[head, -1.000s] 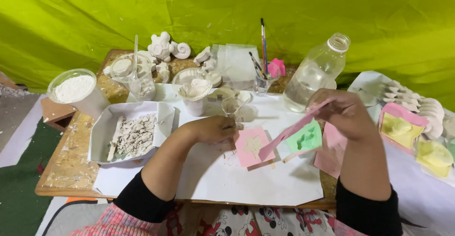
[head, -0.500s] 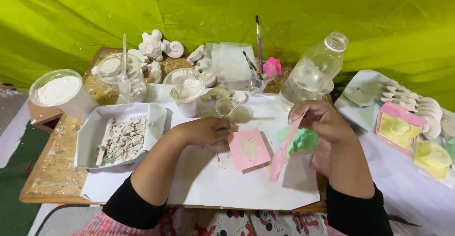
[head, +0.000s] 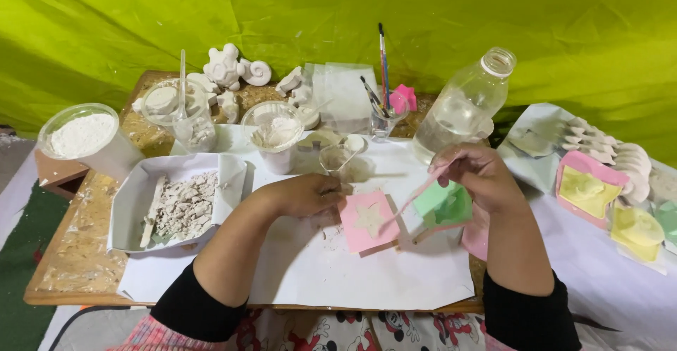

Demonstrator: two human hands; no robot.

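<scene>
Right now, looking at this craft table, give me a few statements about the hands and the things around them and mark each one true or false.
1. The left hand rests at the edge of the pink mould. True.
2. The right hand holds a paintbrush. False: it holds a thin pink stick; the brushes stand in a small glass.
3. The pink mould has a star shape in it. True.
4. The clear bottle lies on its side. False: it stands upright, uncapped.
5. The white tray holds broken white pieces. True.
</scene>
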